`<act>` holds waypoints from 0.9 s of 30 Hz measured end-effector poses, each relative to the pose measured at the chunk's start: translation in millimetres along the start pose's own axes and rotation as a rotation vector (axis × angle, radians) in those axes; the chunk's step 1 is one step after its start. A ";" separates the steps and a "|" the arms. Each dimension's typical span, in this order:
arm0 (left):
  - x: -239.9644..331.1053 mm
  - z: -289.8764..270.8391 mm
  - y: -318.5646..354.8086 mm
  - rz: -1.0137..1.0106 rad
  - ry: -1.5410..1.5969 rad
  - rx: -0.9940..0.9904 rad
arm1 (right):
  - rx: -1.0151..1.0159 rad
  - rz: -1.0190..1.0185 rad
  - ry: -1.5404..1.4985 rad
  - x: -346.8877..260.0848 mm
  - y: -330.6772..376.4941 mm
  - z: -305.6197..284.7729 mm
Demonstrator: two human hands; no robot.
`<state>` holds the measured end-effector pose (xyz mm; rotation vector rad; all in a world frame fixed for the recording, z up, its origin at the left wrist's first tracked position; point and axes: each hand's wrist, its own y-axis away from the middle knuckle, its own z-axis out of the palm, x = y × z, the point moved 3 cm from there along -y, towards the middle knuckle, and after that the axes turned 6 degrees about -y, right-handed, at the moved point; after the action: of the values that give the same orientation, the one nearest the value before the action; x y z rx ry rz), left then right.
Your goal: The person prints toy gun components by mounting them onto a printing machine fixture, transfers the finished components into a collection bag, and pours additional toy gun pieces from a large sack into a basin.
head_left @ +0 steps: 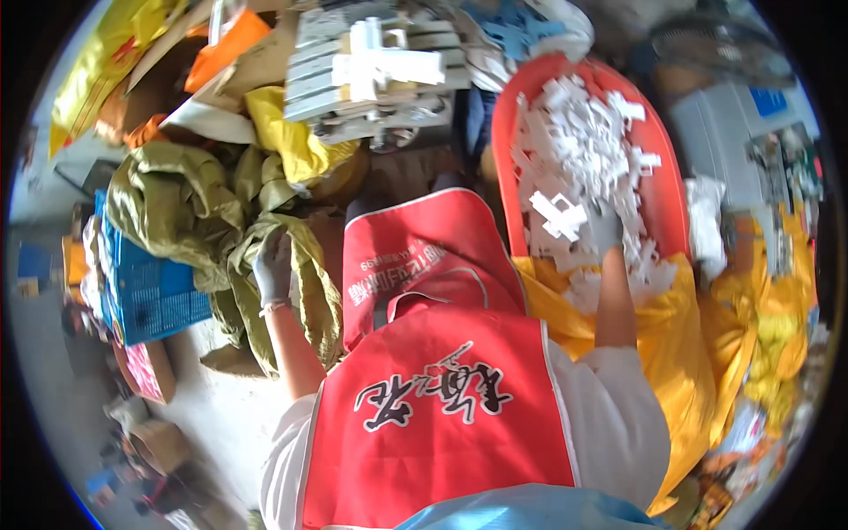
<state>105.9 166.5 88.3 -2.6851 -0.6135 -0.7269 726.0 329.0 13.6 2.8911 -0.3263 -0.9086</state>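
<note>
My right hand [606,226], in a grey glove, is over the red tub [662,177] on the right. Its fingers are closed at the edge of a white cross-shaped plastic piece [558,217], above a heap of similar white pieces [579,124]. On the left, my left hand [273,272], also gloved in grey, is at the mouth of an olive-green woven sack [181,199]. Folds of the sack surround that hand, and its fingertips are hard to make out. Whatever lies inside the sack there is hidden.
Ahead of me stands a small grey slatted table [309,93] with white pieces [380,62] on it. A yellow sack [654,353] lies against the tub's near end. To the left is a blue plastic crate [159,296]; a grey box [720,124] stands right of the tub.
</note>
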 end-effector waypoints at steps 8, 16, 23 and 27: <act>50.9 -19.2 -55.1 0.022 0.458 0.104 | 0.053 -0.144 -0.411 7.0 -7.8 -1.0; 130.1 -40.8 -104.0 0.303 0.450 0.172 | -0.061 -0.142 -0.704 -69.2 22.6 -31.9; 187.9 -45.9 -127.6 0.539 0.219 0.171 | 0.058 -0.554 -0.293 -105.8 32.8 -38.8; 208.8 -35.1 -145.7 0.590 0.158 -0.040 | -0.132 -0.226 -0.913 -101.9 30.6 -31.7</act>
<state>186.2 347.0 252.7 -2.5965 0.2328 -0.7647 657.3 323.5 100.6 2.2309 0.0192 -2.1474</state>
